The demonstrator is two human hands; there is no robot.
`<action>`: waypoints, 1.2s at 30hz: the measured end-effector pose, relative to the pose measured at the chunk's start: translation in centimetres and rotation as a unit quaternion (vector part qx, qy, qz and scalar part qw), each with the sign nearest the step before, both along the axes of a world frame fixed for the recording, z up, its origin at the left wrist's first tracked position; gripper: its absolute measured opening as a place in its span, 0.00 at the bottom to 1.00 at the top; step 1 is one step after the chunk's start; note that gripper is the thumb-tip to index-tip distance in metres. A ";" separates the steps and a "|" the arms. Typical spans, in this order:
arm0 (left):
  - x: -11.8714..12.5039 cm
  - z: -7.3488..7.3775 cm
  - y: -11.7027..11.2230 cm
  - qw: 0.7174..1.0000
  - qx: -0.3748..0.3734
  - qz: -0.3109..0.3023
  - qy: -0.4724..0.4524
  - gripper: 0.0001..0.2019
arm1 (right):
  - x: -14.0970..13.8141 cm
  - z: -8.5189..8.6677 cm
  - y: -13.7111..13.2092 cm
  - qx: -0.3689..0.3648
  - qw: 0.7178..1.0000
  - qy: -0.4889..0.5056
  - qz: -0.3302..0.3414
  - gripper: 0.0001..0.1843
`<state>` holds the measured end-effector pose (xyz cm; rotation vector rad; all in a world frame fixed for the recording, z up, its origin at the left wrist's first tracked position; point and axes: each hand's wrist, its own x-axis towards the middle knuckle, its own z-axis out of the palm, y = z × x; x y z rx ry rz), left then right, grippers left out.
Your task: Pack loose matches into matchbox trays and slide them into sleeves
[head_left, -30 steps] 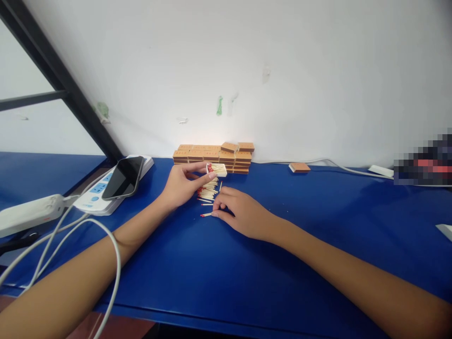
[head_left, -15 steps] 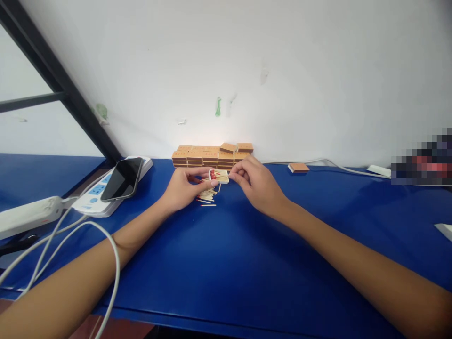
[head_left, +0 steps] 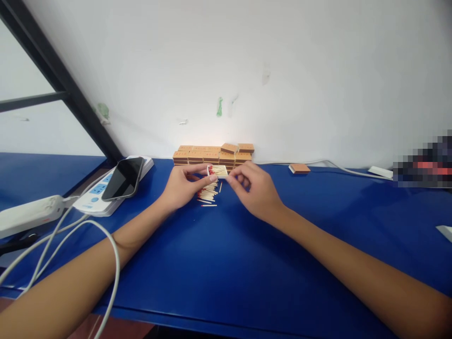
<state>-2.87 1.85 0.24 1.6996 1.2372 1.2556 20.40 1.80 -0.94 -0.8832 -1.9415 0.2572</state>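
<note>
Presently, before the orange cardboard matchbox stack (head_left: 203,154), our left hand (head_left: 181,187) pinches a white rectangular card tray (head_left: 222,176) of red-tipped wooden matches (head_left: 219,170); our right hand's (head_left: 257,192) grip we cannot tell. Likely light, crushable: hold its long sides.

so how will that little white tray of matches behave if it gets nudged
The white tray is probably light, since the left hand holds it with thumb and fingers. Its thin walls look like card, so it may flex if squeezed. With its open top, the matches inside could spill if tipped.
</note>
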 end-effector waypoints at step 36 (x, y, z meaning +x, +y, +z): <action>-0.3 -0.2 0.4 0.999 0.037 0.017 0.027 0.26 | -1.8 -0.6 -1.9 -0.154 0.968 -0.174 0.092 0.03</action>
